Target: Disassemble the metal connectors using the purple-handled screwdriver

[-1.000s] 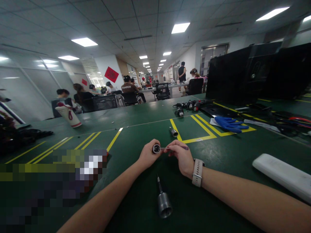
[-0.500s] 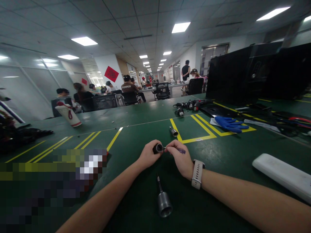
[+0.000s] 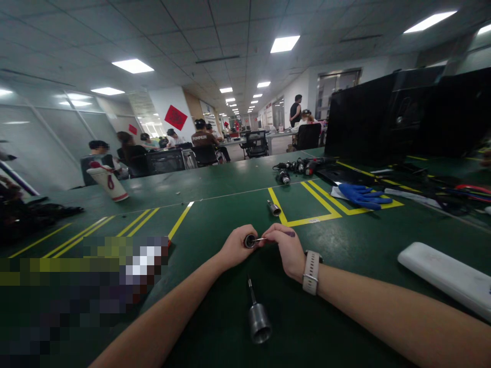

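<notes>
My left hand [image 3: 235, 247] is closed around a short black cylindrical part [image 3: 249, 240], its round hollow end facing me. In my right hand [image 3: 286, 248] is a small screwdriver [image 3: 290, 234] with a purple handle, pinched between the fingers. Its thin metal shaft points left, and the tip is at the open end of the black part. Below my hands a metal socket-shaped piece [image 3: 260, 323] with a long thin stem lies on the green table [image 3: 215, 322]. A smaller metal cylinder [image 3: 273, 207] lies beyond my hands, by the yellow tape.
Farther back lie some dark tools with cables [image 3: 295, 167]. At right are a blue and white glove [image 3: 362, 196], a long white case [image 3: 445, 278] and large black boxes [image 3: 368, 122]. A white cup-like container [image 3: 109, 180] stands at far left. People sit in the background.
The black part has tipped and dropped slightly in my left hand. My right hand has tilted the screwdriver flatter, with its tip now at the part's opening.
</notes>
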Demonstrator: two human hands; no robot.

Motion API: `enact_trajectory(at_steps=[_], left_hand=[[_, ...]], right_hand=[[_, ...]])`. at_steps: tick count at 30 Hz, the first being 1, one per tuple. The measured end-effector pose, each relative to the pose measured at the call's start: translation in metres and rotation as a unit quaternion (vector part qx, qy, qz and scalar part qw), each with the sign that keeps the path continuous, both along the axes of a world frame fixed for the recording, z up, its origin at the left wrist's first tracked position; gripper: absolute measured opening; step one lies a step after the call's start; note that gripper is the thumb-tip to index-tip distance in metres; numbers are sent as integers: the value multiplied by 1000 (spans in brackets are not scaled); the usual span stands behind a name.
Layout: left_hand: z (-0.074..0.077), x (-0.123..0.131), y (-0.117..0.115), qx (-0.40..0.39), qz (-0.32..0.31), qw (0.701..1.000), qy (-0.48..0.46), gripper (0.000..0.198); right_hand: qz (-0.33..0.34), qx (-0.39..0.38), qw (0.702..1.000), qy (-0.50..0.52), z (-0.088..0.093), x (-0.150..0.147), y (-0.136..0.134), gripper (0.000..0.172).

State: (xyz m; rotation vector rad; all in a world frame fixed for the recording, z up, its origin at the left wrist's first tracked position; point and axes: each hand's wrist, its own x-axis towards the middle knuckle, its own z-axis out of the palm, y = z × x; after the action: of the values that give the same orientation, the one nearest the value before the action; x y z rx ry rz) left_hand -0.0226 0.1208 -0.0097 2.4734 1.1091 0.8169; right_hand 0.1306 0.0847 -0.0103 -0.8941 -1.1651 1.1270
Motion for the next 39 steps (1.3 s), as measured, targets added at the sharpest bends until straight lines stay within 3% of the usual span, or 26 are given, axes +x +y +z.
enact_trajectory(at_steps=[9,22,32,39], left_hand=[[-1,-1,0,14,-10,1000,17,16],[-1,-2,-2,12,0,1000,9,9],[-5,-1,0,21,5,1000,19,12],[-2,-1,-2,26,-7,999,35,9]], right_hand=[[-9,17,1000,-21,7,2,-8,16],[-7,-10,999,30,-1,2,3,17],[-24,32,999,-35,7,3,-8,16],[0,15,1000,-24,5,3,-5,17]])
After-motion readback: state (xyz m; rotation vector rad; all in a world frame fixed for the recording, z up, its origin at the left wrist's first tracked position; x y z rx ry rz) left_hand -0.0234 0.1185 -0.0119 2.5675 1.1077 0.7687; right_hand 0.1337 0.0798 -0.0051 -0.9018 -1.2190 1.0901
